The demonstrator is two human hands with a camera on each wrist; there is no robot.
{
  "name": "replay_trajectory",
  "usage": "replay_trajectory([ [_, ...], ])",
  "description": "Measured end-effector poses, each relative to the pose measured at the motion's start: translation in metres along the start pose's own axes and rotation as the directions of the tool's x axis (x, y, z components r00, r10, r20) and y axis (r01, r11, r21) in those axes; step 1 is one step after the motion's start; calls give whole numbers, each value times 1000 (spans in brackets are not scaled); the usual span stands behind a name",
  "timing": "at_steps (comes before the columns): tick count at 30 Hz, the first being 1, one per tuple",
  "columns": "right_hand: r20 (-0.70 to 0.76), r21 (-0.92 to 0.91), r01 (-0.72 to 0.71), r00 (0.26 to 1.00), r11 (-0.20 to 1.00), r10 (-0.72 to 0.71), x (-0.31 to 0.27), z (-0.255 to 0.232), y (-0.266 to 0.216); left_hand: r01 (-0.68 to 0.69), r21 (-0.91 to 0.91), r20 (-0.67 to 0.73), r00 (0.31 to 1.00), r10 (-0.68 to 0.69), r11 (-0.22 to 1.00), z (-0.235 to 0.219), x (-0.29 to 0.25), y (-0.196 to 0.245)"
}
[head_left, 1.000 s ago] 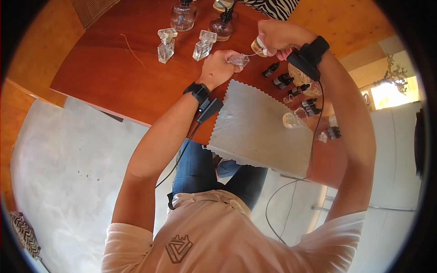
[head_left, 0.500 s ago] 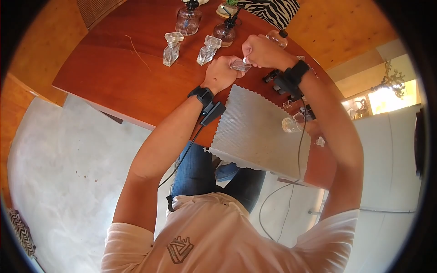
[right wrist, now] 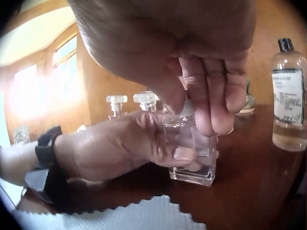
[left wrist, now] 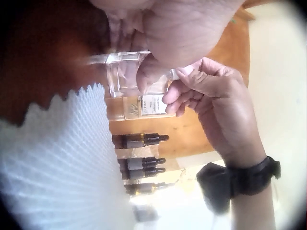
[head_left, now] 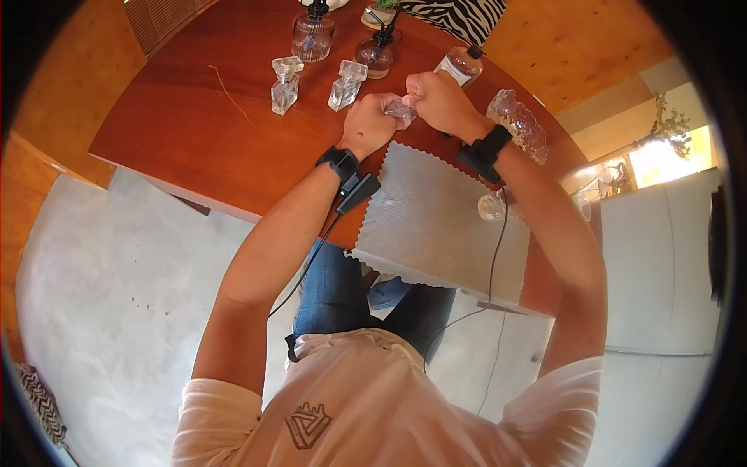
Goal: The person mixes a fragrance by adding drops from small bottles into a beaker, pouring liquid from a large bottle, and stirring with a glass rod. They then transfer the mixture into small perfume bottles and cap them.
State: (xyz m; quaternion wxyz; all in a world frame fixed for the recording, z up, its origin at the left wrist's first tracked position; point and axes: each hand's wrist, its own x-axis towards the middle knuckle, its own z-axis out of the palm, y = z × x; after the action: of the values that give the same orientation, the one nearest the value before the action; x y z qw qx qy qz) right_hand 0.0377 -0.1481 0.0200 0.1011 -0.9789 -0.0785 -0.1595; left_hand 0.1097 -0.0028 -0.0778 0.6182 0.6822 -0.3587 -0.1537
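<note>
In the head view my left hand (head_left: 369, 124) grips a small clear glass bottle (head_left: 399, 110) above the table. The right wrist view shows the bottle (right wrist: 204, 167) upright, its square body held between the left thumb and fingers. My right hand (head_left: 443, 105) is at the bottle's top; its thumb and fingers pinch a small pale piece (right wrist: 187, 109) at the neck. The left wrist view also has the right hand's fingertips close around the neck, beside the left hand (left wrist: 177, 28). Whether the piece is seated on the neck, I cannot tell.
Two clear stoppered bottles (head_left: 285, 89) (head_left: 344, 89) stand to the left, two pump bottles (head_left: 313, 37) (head_left: 374, 56) behind. A labelled bottle (head_left: 459, 67) and glass bowl (head_left: 517, 124) are right. Dropper bottles (left wrist: 139, 140) stand beyond a ridged mat (head_left: 443, 226), with a beaker (head_left: 490, 207).
My right hand has moved left, from beside a jar to the top of the bottle. A thin strand between the hands earlier no longer shows. My left hand has stayed nearly in place, holding the bottle.
</note>
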Motion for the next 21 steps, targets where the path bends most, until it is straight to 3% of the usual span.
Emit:
replay_trajectory([
  [2,116,203,-167,983,965,146,1,-5,1,-6,-3,-1,1000,6,1000,0,0,0],
  [5,181,316,-235,966,919,185,-1,-12,-1,-4,28,0,1000,4,1000,-2,0,4],
  [8,77,232,-45,997,972,28,-4,-7,5,-12,56,-18,1000,13,998,-1,-1,5],
  [11,-38,8,76,996,997,-76,-8,4,3,4,64,-17,1000,-3,998,-3,-4,11],
  [14,-69,-94,37,997,995,-43,-8,5,4,-10,111,-10,1000,11,994,-2,-1,5],
  [17,62,-47,-155,985,987,158,-1,-9,-7,30,110,5,1000,-31,993,-4,-2,9],
  [20,169,202,-121,982,972,87,7,-20,-3,12,53,-10,1000,-12,998,-1,0,3],
  [21,169,186,-85,984,979,54,7,-19,1,-1,41,-10,1000,2,999,-1,0,2],
])
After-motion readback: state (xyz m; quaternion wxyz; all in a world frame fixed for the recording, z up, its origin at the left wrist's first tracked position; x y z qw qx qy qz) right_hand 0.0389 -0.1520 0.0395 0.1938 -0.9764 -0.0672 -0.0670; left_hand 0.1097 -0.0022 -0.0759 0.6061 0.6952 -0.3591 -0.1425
